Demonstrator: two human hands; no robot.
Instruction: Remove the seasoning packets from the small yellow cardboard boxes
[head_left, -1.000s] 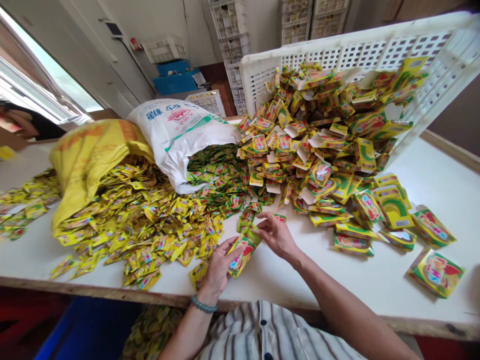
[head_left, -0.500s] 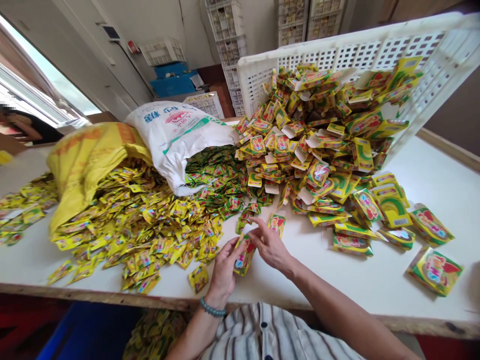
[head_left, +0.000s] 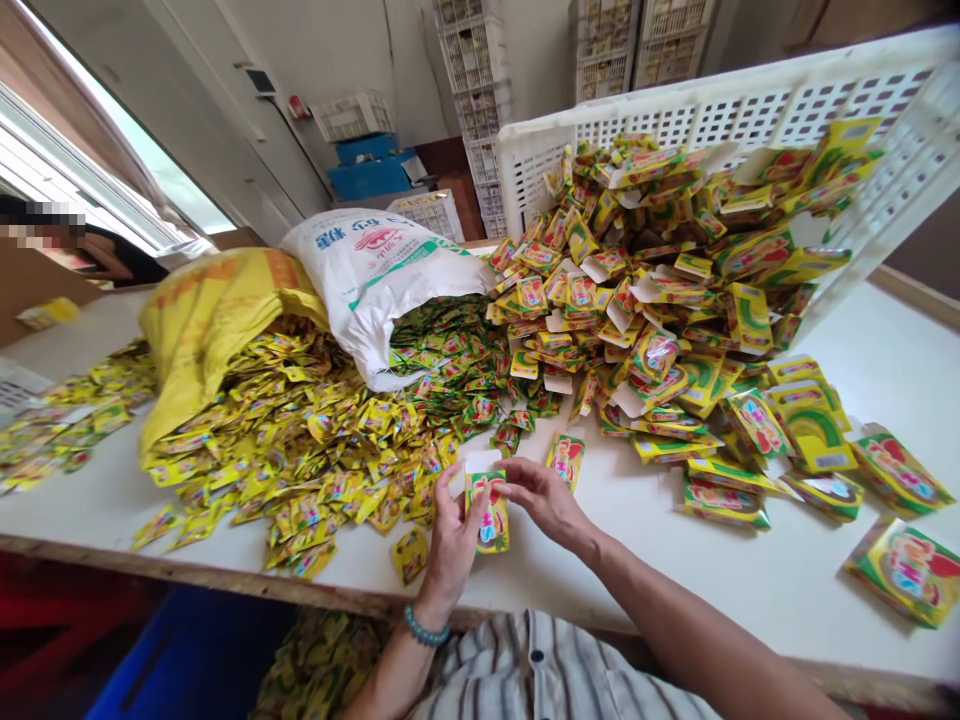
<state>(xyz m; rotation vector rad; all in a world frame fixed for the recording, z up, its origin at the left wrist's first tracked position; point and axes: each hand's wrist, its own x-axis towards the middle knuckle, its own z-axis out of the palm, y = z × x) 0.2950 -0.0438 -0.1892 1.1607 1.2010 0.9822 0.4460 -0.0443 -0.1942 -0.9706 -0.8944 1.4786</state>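
Observation:
A small yellow-and-green carton [head_left: 487, 520] with its white top flap raised is held above the table, printed front facing up. My left hand [head_left: 456, 530] grips its left side, with the thumb across the front. At the carton's upper right edge, the fingers and thumb of my right hand [head_left: 544, 500] close on it. Just beyond that hand lies another carton [head_left: 566, 458]. Loose green sachets [head_left: 457, 350] spill out of a white sack [head_left: 382, 270] ahead, and yellow sachets [head_left: 330, 430] spread from a yellow sack [head_left: 217, 310] on the left.
A white plastic basket [head_left: 517, 165] lies tipped on its side, with a heap of cartons [head_left: 637, 290] pouring out to the right. Single cartons [head_left: 911, 570] lie near the right end of the table [head_left: 637, 560]. A blue container [head_left: 187, 650] stands below the front edge. Another person sits far left.
The carton has turned more upright between my hands, and its white flap now shows. My right fingers have come down onto its upper right edge. The view has shifted slightly left.

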